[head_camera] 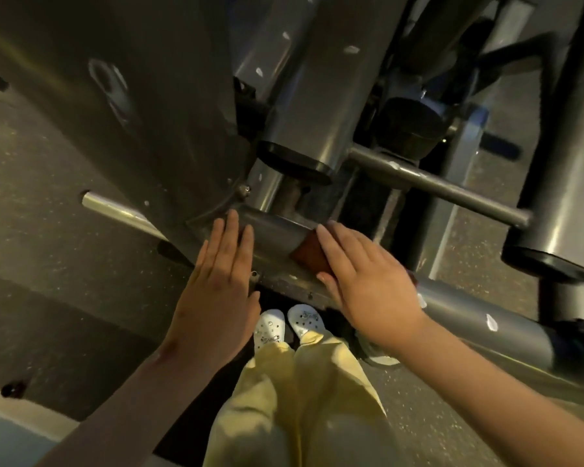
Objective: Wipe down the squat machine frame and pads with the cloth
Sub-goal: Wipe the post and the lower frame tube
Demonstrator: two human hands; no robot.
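Brace: our left hand [216,284] lies flat, fingers straight, on the grey steel frame tube [273,237].
Wipe: our right hand [361,284] presses the rust-brown cloth [309,252] flat there.
Tip: we should press evenly, sliding lengthwise.

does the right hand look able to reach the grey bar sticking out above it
Probably yes: the right hand presses the cloth near the grey bar, with nothing between them.

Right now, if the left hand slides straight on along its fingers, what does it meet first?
Likely the small silver bolt on the large grey steel plate, just beyond the left hand; depth unclear.
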